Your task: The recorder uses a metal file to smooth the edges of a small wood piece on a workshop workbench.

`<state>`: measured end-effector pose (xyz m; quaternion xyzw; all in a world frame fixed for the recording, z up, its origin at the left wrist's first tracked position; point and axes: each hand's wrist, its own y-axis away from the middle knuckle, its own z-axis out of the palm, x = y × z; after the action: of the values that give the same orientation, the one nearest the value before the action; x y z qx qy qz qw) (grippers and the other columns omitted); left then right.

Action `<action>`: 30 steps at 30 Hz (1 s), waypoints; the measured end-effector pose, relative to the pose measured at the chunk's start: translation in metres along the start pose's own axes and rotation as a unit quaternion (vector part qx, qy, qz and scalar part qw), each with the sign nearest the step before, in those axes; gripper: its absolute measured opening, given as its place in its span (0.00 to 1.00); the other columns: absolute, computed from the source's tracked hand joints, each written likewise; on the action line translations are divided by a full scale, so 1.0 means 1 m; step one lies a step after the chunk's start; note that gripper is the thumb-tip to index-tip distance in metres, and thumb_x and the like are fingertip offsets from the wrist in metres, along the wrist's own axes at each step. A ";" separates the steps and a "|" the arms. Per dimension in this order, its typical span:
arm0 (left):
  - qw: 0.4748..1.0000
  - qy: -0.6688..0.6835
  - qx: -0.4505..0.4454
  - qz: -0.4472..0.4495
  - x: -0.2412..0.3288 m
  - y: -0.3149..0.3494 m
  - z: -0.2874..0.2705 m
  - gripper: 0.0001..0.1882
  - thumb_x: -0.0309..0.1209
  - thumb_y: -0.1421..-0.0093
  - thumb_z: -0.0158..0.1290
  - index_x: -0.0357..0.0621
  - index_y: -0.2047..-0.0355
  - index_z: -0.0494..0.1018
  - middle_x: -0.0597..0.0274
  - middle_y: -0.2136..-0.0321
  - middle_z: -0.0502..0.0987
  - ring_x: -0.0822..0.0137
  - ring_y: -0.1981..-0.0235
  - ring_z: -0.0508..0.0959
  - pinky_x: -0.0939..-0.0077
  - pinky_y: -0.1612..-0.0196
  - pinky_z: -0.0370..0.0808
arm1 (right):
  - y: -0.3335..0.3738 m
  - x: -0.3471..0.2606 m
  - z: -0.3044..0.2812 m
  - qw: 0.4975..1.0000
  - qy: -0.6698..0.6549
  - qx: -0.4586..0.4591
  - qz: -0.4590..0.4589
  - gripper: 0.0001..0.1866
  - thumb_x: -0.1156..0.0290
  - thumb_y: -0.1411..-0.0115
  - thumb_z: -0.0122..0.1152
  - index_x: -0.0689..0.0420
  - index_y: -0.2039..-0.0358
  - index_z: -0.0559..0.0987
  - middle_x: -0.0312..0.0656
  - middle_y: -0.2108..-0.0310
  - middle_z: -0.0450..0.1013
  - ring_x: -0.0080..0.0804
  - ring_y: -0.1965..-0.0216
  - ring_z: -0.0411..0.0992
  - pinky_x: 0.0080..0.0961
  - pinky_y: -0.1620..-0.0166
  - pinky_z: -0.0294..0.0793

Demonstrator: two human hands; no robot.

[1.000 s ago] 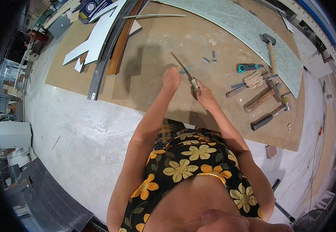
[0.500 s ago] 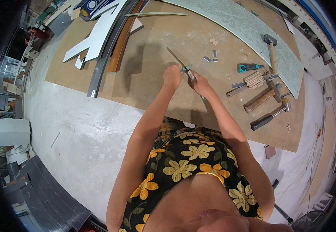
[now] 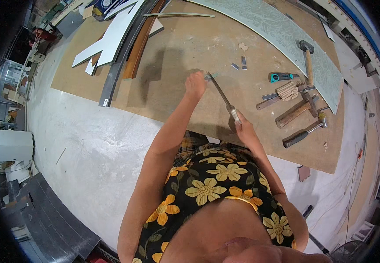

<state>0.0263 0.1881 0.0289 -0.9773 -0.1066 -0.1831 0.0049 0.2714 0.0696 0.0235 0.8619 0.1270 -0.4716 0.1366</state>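
Note:
My right hand [image 3: 245, 129] is closed around the pale handle of a long, narrow, dark tool [image 3: 221, 93]. It could be a file or a thin saw; the blade's edge is too small to tell. The tool points up and left, its far end against a small pale green piece [image 3: 212, 76]. My left hand [image 3: 195, 84] pinches that piece just above the brown board. Its fingers hide much of it. A few small grey pieces [image 3: 244, 62] lie beyond, to the right.
The brown board [image 3: 177, 101] bears a claw hammer [image 3: 303, 136], a wooden-handled hammer [image 3: 293, 115], a black-headed mallet [image 3: 308, 57], a teal utility knife [image 3: 282, 77] and wooden-handled tools [image 3: 288, 91]. A patterned green panel [image 3: 277, 35] spans the far right. Long strips [image 3: 124, 59] and white cutouts [image 3: 104, 46] lie left.
My right hand has drawn the tool back toward me and to the right, so its far end is now by my left fingers. My left hand stays almost in place.

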 end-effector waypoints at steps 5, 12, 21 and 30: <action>1.000 -0.015 0.019 0.003 -0.002 0.000 0.004 0.20 0.39 0.47 0.62 0.36 0.62 0.74 0.49 0.65 0.79 0.50 0.59 0.78 0.59 0.55 0.75 | 0.030 -0.012 -0.026 0.998 0.024 -0.016 0.047 0.25 0.75 0.37 0.48 0.56 0.38 0.62 0.57 0.65 0.73 0.45 0.64 0.73 0.30 0.57 0.70; 1.000 0.006 -0.018 -0.017 0.008 0.005 -0.007 0.20 0.39 0.46 0.61 0.37 0.60 0.74 0.49 0.64 0.78 0.50 0.57 0.78 0.58 0.54 0.74 | -0.018 -0.012 -0.015 0.999 0.009 -0.007 0.049 0.25 0.75 0.36 0.48 0.55 0.38 0.62 0.58 0.62 0.74 0.44 0.64 0.73 0.28 0.57 0.70; 0.999 -0.025 -0.015 -0.018 0.003 0.004 -0.003 0.16 0.35 0.45 0.59 0.42 0.58 0.74 0.49 0.62 0.78 0.50 0.57 0.78 0.58 0.55 0.75 | -0.056 -0.016 0.003 0.999 0.025 -0.030 0.030 0.26 0.72 0.36 0.48 0.54 0.37 0.61 0.62 0.51 0.70 0.58 0.49 0.69 0.42 0.49 0.69; 1.000 0.004 -0.015 -0.021 0.009 0.006 -0.009 0.14 0.34 0.45 0.59 0.43 0.59 0.75 0.50 0.64 0.78 0.50 0.58 0.78 0.58 0.56 0.75 | -0.112 -0.027 0.015 0.998 0.022 -0.047 0.019 0.26 0.74 0.38 0.47 0.52 0.38 0.63 0.63 0.57 0.72 0.59 0.54 0.71 0.38 0.51 0.69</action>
<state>0.0321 0.1838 0.0407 -0.9741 -0.1247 -0.1882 -0.0129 0.2070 0.1663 0.0258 0.8669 0.1357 -0.4436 0.1826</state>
